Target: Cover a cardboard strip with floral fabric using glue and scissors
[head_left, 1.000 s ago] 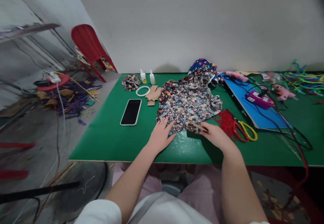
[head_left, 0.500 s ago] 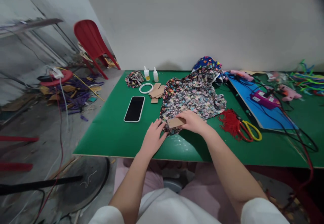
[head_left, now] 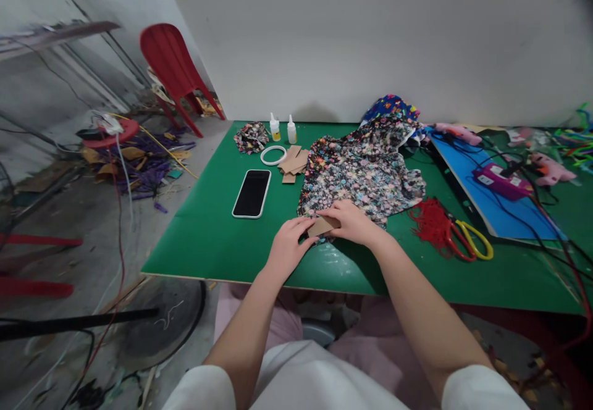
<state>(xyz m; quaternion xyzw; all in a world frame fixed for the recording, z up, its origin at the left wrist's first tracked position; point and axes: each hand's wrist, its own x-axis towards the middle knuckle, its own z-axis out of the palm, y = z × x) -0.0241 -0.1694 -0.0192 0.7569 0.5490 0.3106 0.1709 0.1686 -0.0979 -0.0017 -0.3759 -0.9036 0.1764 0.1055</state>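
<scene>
Head view: small cardboard piece (head_left: pixel 323 226) lies over the near edge of the flowered cloth (head_left: pixel 361 175) on the green surface (head_left: pixel 208 237), long axis roughly left to right, right end angled slightly away from the person; right hand (head_left: pixel 354 221) closed on its right end, left hand (head_left: pixel 291 243) part-open, thumb and fingers around the left end, whether pinching or only resting cannot tell. Bottles (head_left: pixel 275 129) and purple box (head_left: pixel 503 181) carry labels, writing too small to read. Cardboard ends partly hidden by fingers, cloth's near edge partly covered, coloured strands (head_left: pixel 577 141) cut off at right.
</scene>
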